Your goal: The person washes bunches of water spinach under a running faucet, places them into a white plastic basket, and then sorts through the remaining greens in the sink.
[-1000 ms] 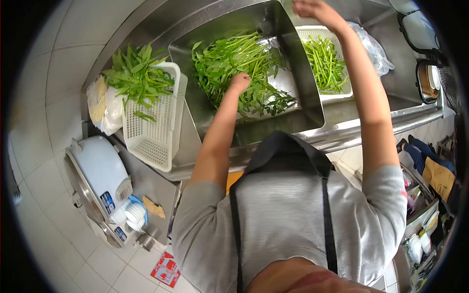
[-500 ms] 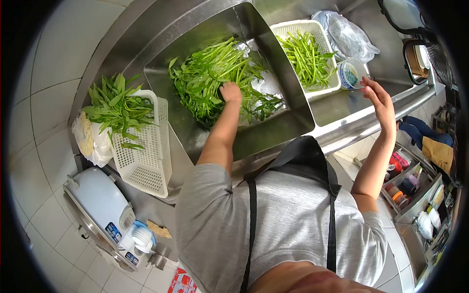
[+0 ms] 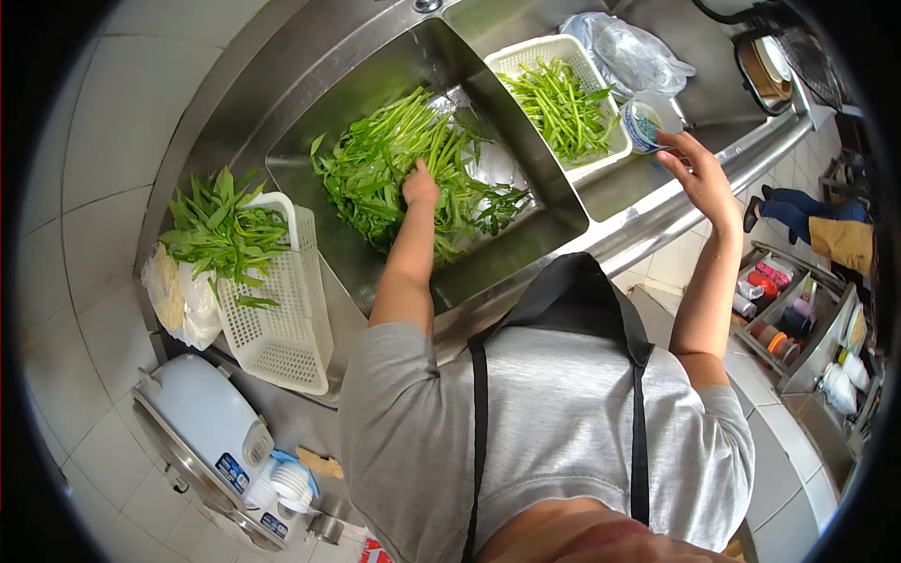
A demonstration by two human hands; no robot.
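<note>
My left hand (image 3: 419, 185) is down in a heap of leafy green stalks (image 3: 375, 178), fingers curled in among the stems and partly hidden by them. The heap lies in the near sink basin (image 3: 526, 246), with wet metal showing beside it. My right hand (image 3: 699, 176) is raised over the sink's front edge, thumb and fingers apart and nothing between them. Its fingertips overlap the rim of a clear plastic tub (image 3: 646, 127) with something blue-green inside. Beside the tub, a white basket (image 3: 615, 167) holds cut green stems (image 3: 563, 113).
On the left, more leafy greens (image 3: 225, 230) hang over one end of a white perforated basket (image 3: 277, 361), next to a plastic bag (image 3: 195, 310). A crumpled clear bag (image 3: 633, 56) lies behind the tub. At right, a person's legs (image 3: 798, 214) show near shelves (image 3: 798, 375).
My right hand has come down and left to the tub's rim, its fingers bending. My left hand stays in the greens with its fingers shifted. The whole view has tilted slightly.
</note>
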